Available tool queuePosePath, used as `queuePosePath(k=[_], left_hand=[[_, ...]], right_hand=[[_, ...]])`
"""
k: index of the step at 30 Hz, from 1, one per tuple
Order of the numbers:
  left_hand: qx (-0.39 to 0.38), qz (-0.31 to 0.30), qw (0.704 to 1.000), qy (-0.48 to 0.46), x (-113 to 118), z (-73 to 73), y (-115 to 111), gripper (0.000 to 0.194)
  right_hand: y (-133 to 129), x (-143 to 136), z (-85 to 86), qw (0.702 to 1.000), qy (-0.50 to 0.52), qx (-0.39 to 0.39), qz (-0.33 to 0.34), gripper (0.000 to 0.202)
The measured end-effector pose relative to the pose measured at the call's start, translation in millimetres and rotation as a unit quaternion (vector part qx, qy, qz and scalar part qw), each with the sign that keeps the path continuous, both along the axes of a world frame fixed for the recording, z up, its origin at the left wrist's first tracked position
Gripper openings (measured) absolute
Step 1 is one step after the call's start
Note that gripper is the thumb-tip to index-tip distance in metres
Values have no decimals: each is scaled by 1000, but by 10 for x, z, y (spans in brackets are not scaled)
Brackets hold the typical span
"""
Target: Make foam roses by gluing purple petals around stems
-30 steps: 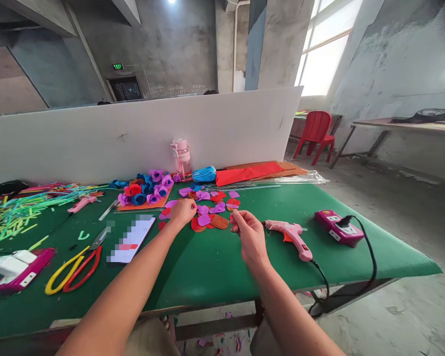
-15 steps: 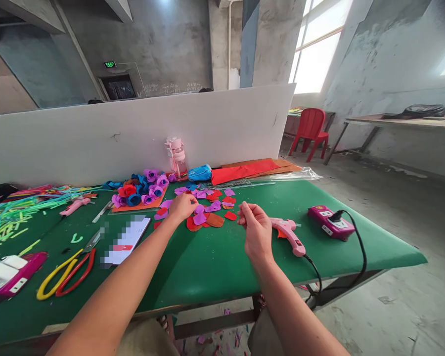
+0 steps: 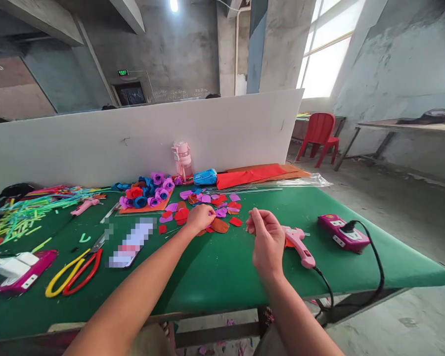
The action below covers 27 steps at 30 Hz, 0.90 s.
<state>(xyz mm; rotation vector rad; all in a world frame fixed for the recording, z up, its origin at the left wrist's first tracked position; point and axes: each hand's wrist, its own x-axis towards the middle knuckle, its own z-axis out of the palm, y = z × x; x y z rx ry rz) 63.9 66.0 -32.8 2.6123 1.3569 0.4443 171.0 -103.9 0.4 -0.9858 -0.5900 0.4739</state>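
Petal pieces (image 3: 220, 226) appear light, soft and creasable, best taken by an edge; left hand (image 3: 201, 218) and right hand (image 3: 267, 238) are pinched closed (contents indiscernible).

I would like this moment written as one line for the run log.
left hand: at cut paper pieces, grip unclear | right hand: pinched, contents unclear, near pink glue gun | also there: paper flowers, scissors

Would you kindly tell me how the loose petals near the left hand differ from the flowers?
The loose petals look mostly flat, while the flowers curl into cup shapes. The loose petals lie scattered on the green table; the flowers are bunched together, partly over an orange sheet. Both include red and purple.
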Motion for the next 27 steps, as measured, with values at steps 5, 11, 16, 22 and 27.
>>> queuePosePath(k=[5, 11, 16, 22, 27], left_hand=[[-11, 58, 995, -79, -442, 278, 382, 23], [44, 127, 990, -29, -628, 532, 644, 19], [32, 63, 997, 35, -290, 378, 631, 20], [37, 29, 994, 98, 67, 113, 685, 31], [34, 59, 995, 66, 139, 63, 793, 23]], right_hand=[[-47, 47, 6, 1000, 3, -1, 5, 25], [-41, -8, 23, 1000, -6, -7, 26, 24], [-20, -121, 9, 998, -9, -14, 65, 25], [15, -155, -63, 995, -30, -36, 87, 26], [19, -104, -89, 994, -27, -40, 95, 26]])
